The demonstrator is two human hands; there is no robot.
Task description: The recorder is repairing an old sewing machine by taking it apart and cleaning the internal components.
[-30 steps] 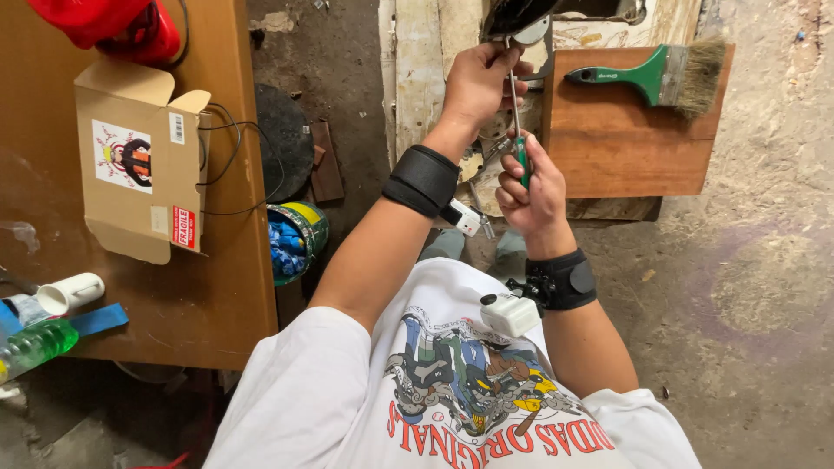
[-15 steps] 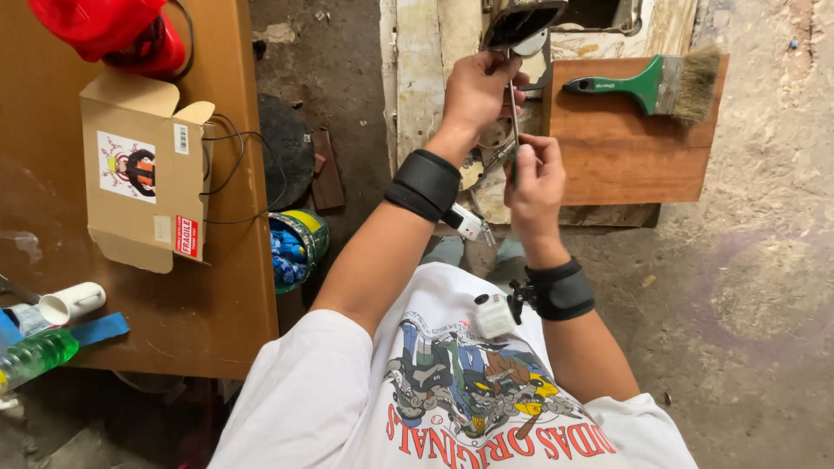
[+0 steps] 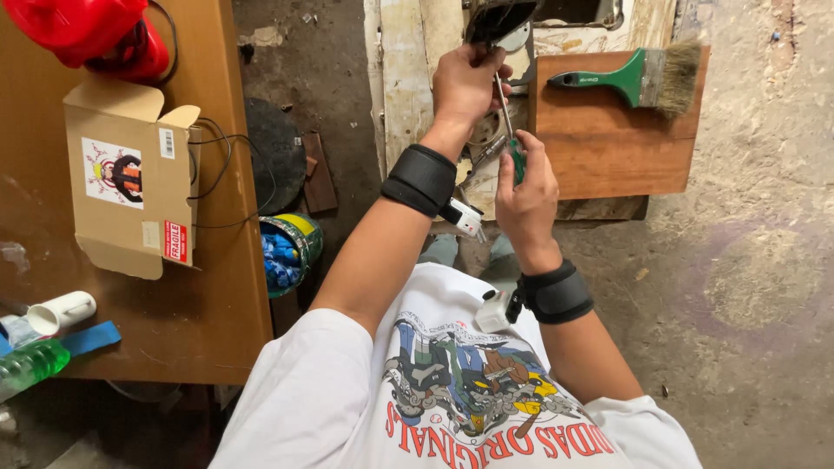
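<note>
Rough concrete floor (image 3: 747, 287), stained and dusty, spreads under the scene, with a wooden table (image 3: 208, 330) along the left and a worn, paint-flaked white frame (image 3: 404, 78) standing ahead of the person.

Up against that frame the left hand (image 3: 466, 82) is closed around a dark metal piece (image 3: 497, 19), steadying it, apparently so the tool can bear on it without the piece shifting. The right hand (image 3: 526, 187) is wrapped around the green handle of a screwdriver (image 3: 508, 122), whose thin shaft rises between the two hands toward the dark piece; exactly where the tip meets it I cannot tell. Both wrists wear black bands, each with a small white device attached.

Just right of the hands a wooden board (image 3: 608, 148) lies flat with a green-handled paintbrush (image 3: 638, 78) resting across its top, bristles pointing right, within easy reach.

As for containers: an open cardboard box (image 3: 130, 187) lies on the table with its flaps spread, and its inside is not visible from here. Below the table edge a round tin (image 3: 291, 247) sits on the floor, holding something blue and crumpled. At the table's near corner lie a white tube (image 3: 61, 311), a clear green bottle (image 3: 30, 365) and a blue strip (image 3: 91, 337). A red object (image 3: 91, 30) with a black cord sits at the far corner.
</note>
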